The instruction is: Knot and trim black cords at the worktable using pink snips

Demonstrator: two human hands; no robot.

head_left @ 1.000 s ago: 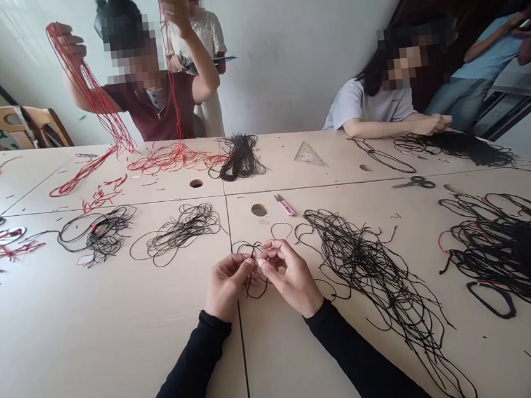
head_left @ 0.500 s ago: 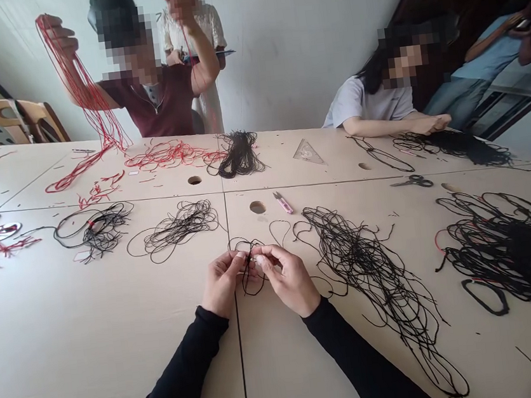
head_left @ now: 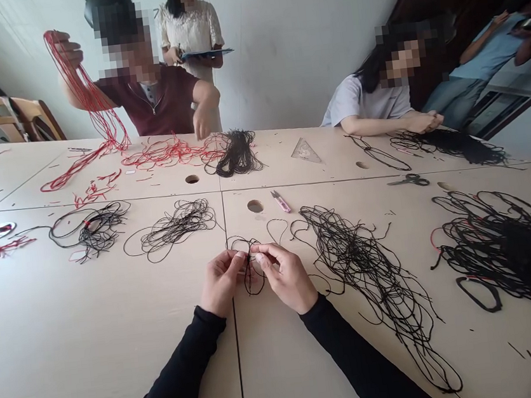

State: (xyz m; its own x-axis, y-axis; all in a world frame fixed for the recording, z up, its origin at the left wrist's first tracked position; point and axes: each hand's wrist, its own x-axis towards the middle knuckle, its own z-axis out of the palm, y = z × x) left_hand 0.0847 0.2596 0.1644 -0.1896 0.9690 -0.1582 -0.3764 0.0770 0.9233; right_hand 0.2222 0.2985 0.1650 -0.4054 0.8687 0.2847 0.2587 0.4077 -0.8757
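Between my two hands, just above the table, is a looped black cord (head_left: 255, 284). My left hand (head_left: 221, 283) pinches it between thumb and fingers from the left. From the other side, my right hand (head_left: 287, 274) is closed on the same cord with thumb and forefinger. Fine detail where the fingertips meet is too small to make out. Right of my right hand lies a long tangle of black cords (head_left: 354, 246). A looser bundle of thin black cord (head_left: 180, 226) lies beyond my left hand.
Pink thread snips (head_left: 280, 202) lie beside a round table hole (head_left: 255, 206). Black scissors (head_left: 408, 181) and a clear triangle ruler (head_left: 306, 151) are farther off. A large black cord pile (head_left: 525, 246) is at right. Across the table, a co-worker's hand (head_left: 67, 49) holds up red cords (head_left: 96, 106).
The co-worker across the table has lowered one raised hand to the red cords on the table. My hands keep nearly the same pinch on the black cord; the view has shifted slightly.
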